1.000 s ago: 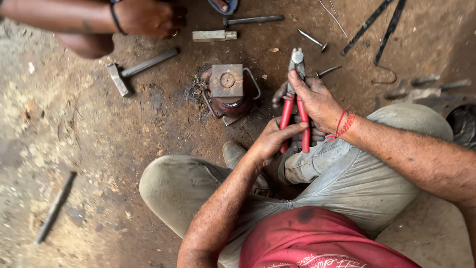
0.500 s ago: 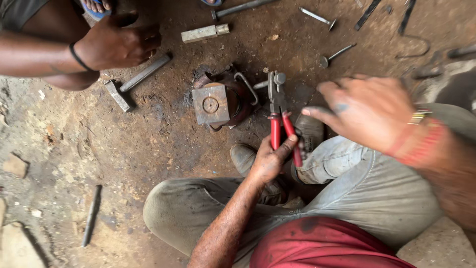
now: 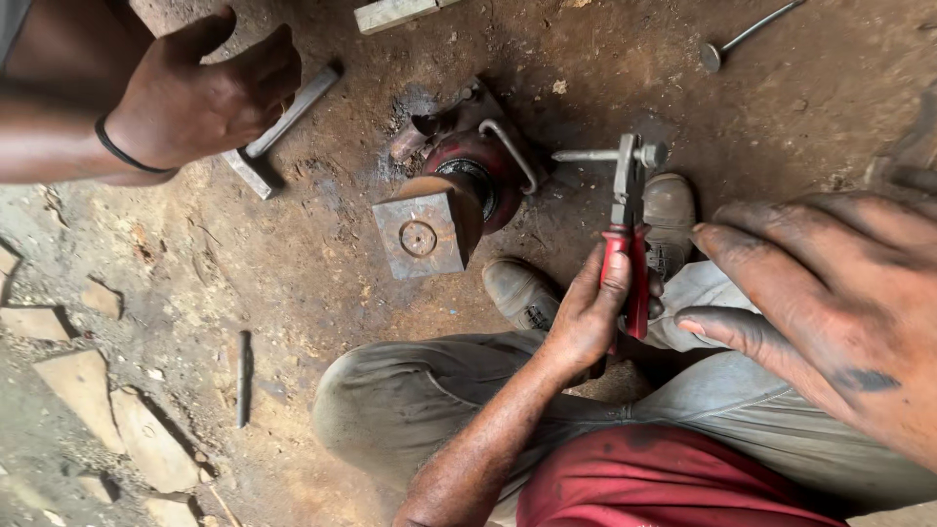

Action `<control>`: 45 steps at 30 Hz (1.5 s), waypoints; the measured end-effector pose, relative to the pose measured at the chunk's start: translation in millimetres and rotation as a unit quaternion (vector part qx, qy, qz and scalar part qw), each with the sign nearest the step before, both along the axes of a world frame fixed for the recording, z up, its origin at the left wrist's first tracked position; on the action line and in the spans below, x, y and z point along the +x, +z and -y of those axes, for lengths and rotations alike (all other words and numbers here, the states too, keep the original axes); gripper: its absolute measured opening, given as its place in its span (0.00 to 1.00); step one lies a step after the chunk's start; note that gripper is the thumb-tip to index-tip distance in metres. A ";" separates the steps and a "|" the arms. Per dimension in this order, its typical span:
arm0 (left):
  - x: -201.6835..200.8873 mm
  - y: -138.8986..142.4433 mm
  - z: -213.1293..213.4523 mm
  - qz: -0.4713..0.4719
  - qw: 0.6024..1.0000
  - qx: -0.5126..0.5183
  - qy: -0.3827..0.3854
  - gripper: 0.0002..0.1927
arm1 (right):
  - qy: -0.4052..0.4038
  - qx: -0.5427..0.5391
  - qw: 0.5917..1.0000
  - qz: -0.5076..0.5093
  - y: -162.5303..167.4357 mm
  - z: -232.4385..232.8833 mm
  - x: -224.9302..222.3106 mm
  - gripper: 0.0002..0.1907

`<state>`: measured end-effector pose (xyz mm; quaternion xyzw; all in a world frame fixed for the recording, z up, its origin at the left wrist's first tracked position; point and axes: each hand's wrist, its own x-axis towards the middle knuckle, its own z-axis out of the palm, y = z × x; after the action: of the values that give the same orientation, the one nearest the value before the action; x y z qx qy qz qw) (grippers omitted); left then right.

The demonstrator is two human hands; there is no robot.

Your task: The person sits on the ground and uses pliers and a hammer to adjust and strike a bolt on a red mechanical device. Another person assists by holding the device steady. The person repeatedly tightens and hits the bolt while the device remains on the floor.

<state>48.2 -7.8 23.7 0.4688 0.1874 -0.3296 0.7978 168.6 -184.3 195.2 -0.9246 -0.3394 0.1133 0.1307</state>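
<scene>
**Red pliers grip a bolt over dirt floor**

Another person's hand [image 3: 195, 98] nears the hammer [image 3: 283, 127]. Our left hand [image 3: 586, 317] clenches pliers [image 3: 625, 244] pinching a bolt [image 3: 605, 155]; our right hand [image 3: 830, 303] hovers, fingers spread. A loose pinch could drop it.

Probably metalwork workshop: dirt floor [image 3: 293, 283], hammer [image 3: 278, 132], steel block [image 3: 420, 234].

I sit on a bare dirt floor [image 3: 312, 293], brown, packed hard and stained dark with grease toward the middle. Pale broken slabs of stone [image 3: 88, 410] lie sunk in it at my left. A thin dark rod [image 3: 242, 376] lies loose on the dirt nearby. The light is flat and even, throwing only soft shadows across the ground
</scene>
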 end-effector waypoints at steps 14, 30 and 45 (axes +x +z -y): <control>-0.8 17.7 6.4 -0.027 0.991 0.088 0.093 0.23 | 0.012 -0.098 0.994 0.034 -11.5 11.3 -3.4 0.31; -38.4 -26.1 28.4 0.104 0.905 0.374 0.175 0.22 | 0.055 -0.252 0.963 -0.071 -34.6 -7.7 7.6 0.33; -36.0 -49.0 17.5 -0.022 0.963 0.221 0.153 0.18 | -0.027 -0.229 0.966 -0.113 -38.9 -21.2 5.3 0.34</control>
<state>12.3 -25.3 -25.3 0.5915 0.3425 -0.1642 0.7112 173.8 -163.0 156.3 -0.9200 -0.2623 0.2879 -0.0445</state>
